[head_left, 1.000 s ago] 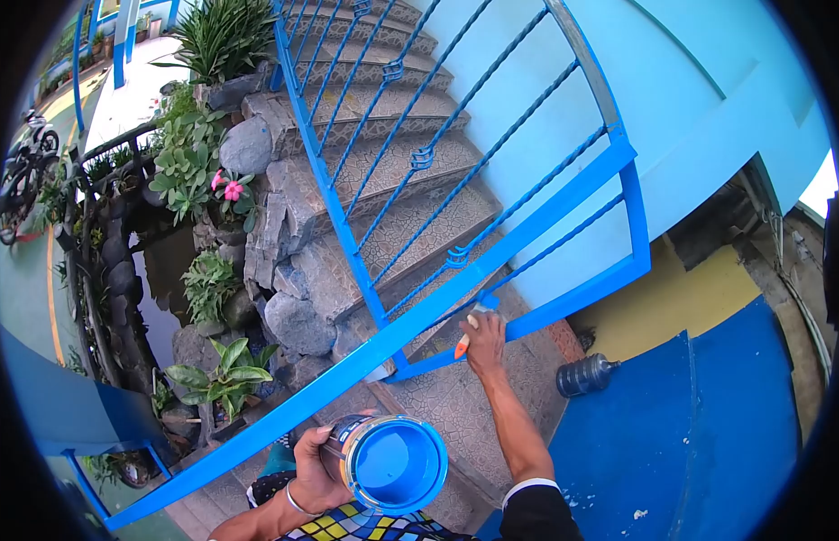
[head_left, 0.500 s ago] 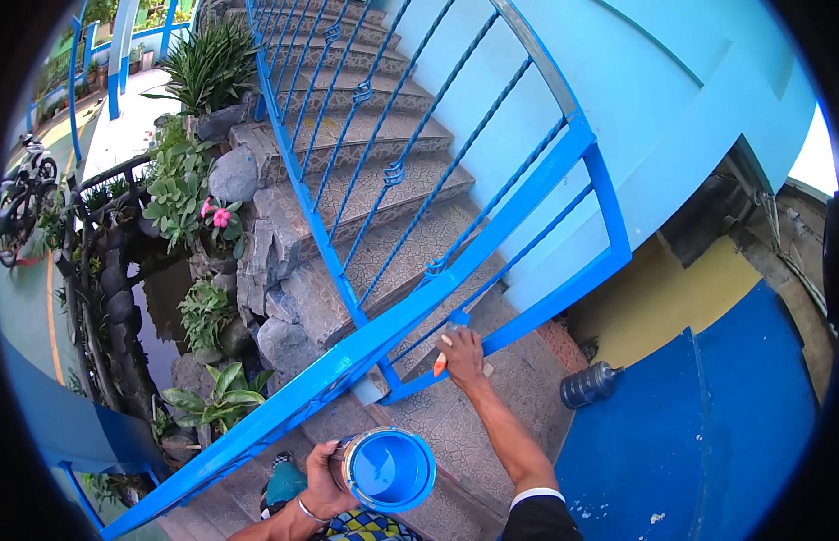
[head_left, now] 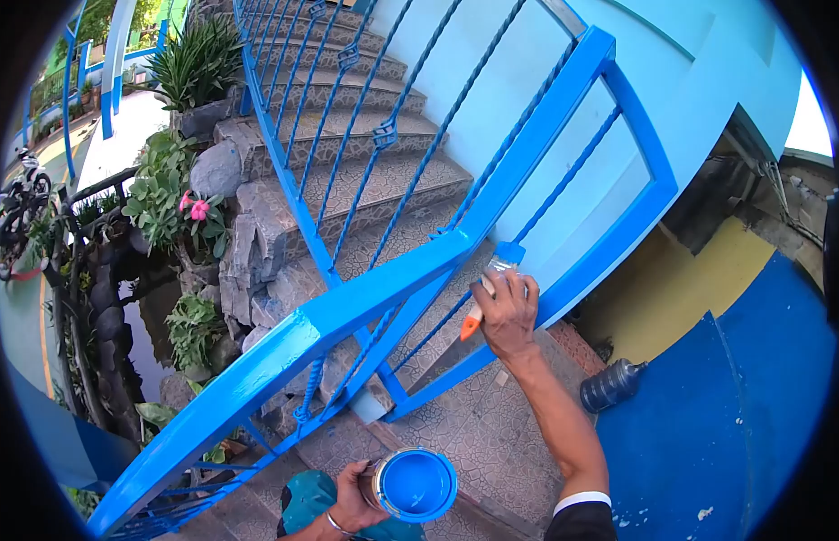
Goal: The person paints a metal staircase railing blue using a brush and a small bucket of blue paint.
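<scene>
At the bottom of the view my left hand is wrapped round the side of a paint can. The can's mouth faces me and shows bright blue paint inside. My right hand grips a paintbrush with a pale, orange-tipped handle pointing down to the left. Blue paint coats the bristles, which point up and meet the lower part of a twisted baluster in this view. That bar belongs to the blue metal railing, whose handrail runs diagonally across the view and has a glossy stretch at lower left.
Tiled stairs climb behind the railing beside a light blue wall. A dark plastic bottle lies right of my forearm, near a dark blue surface. Rocks, plants and a pond lie to the left.
My right hand with the brush has moved up and right, bringing the bristles to the baluster. The view has shifted, so the railing appears larger and closer. The can stays in my left hand.
</scene>
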`<state>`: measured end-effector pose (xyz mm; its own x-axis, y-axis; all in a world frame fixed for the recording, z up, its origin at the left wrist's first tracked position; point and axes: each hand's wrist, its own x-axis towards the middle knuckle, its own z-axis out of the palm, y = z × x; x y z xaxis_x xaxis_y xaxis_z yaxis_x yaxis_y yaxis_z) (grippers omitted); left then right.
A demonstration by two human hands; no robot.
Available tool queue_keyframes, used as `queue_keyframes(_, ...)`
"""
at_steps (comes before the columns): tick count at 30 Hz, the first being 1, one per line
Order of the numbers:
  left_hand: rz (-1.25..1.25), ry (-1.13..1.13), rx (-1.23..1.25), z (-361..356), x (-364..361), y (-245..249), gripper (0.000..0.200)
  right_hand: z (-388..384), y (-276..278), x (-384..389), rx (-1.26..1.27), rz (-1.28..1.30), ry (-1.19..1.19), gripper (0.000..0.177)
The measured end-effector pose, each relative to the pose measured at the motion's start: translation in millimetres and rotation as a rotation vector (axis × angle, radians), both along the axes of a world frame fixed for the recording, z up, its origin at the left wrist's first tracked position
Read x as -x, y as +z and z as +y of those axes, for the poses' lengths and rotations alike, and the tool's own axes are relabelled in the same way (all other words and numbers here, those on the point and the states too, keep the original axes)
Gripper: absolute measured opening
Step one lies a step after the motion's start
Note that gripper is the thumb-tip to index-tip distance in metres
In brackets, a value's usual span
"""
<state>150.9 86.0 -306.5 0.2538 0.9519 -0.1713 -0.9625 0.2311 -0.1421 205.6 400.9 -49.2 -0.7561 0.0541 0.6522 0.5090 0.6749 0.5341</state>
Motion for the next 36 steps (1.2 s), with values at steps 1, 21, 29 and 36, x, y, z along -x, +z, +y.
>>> queue_keyframes(1, -0.048, -0.004, -0.013, 5.6, -3.5, -30.0, 0.069, 1.0, -22.2, -1.6, 0.018, -0.028, 0.009, 0.020)
queue_keyframes(21, 0.150, 0.133, 0.040, 49.6, -4.8, -350.4, 0.049, 16.9, -160.1, -12.7, -0.193, 0.316, 0.313, 0.041)
queue_keyframes(29, 0.131, 0.092, -0.032, 61.0, 10.0, -440.6, 0.057, 4.8, -216.0, -23.8, 0.159, 0.600, 0.483, 0.021)
queue_keyframes(36, -0.123, 0.066, -0.233, 88.3, 15.8, -523.9, 0.054, 31.2, -161.4, 2.1, -0.108, 0.756, 0.474, 0.021)
